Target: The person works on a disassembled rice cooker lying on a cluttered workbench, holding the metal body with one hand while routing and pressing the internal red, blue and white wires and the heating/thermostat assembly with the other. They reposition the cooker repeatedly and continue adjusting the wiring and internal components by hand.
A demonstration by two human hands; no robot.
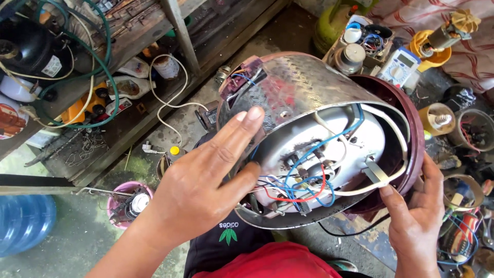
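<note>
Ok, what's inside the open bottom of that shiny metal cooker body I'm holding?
Inside the shiny metal cooker body: a round silver heating plate, blue wires, a red wire and a white cable. The left hand covers the near-left edge.

cooker shell (309, 98) between hands | multimeter (400, 66) behind | bottle (23, 221) left

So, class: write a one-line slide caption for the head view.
Two hands hold an opened rice cooker, wiring exposed.

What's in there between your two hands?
Between left hand and right hand, the head view shows the opened cooker's underside: blue, red and white wires.
</note>
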